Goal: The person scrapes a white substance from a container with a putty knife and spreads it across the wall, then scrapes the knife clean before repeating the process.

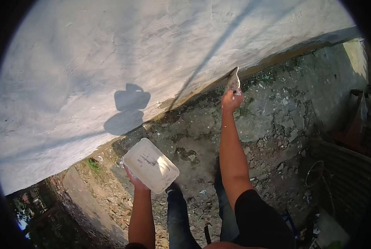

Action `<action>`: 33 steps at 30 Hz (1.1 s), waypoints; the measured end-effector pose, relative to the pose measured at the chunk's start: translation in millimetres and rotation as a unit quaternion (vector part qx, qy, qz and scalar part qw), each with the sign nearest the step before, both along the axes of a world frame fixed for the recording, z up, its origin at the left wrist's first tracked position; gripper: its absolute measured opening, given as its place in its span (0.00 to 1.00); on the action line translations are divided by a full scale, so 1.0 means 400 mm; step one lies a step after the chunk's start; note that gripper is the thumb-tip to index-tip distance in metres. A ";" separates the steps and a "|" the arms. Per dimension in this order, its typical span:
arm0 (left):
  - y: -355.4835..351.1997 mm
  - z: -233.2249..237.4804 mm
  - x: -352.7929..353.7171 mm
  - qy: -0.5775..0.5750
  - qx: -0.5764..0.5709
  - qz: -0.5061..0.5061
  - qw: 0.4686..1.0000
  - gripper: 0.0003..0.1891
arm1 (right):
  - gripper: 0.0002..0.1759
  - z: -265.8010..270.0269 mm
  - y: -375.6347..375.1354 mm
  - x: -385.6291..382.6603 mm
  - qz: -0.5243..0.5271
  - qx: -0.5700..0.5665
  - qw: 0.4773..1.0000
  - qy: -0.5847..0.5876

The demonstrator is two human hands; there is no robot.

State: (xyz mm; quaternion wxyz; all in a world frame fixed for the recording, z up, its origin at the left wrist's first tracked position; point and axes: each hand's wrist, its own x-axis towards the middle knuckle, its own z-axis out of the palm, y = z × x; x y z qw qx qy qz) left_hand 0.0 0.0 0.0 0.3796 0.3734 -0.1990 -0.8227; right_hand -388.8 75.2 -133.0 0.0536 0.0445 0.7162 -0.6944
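Off-white tub (146,172), dark streaks inside; left hand (137,180) beneath, fingers mostly hidden, can't say how set. Right hand's (232,101) fingers clamped on white-edged scraper (232,80).

Sunlight brightens the plastered wall (86,54); a blocky shadow (129,103) and long slanting shadow bands (212,52) cross it. Below the wall, a sun patch (164,165) glares in the plastic tray (144,172); black fisheye vignetting rounds off the corners.

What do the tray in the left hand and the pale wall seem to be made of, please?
Tray: probably plastic, off-white and fairly matte, given its rounded, moulded-looking corners.
Wall: apparently plaster or a similar coating, pale and uneven, given its ridges and streaky marks.
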 end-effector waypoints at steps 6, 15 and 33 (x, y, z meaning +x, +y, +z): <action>0.012 0.098 -0.039 -0.001 0.061 0.030 0.998 0.31 | 0.22 0.021 -0.117 0.368 0.078 -0.005 0.969 0.234; -0.082 0.071 0.166 -0.024 0.029 0.008 0.999 0.33 | 0.22 0.041 -0.137 0.367 -0.151 -0.371 0.914 -0.058; -0.081 -0.065 0.161 0.041 0.015 0.028 0.999 0.32 | 0.16 0.033 -0.083 0.240 -0.012 0.020 0.999 0.047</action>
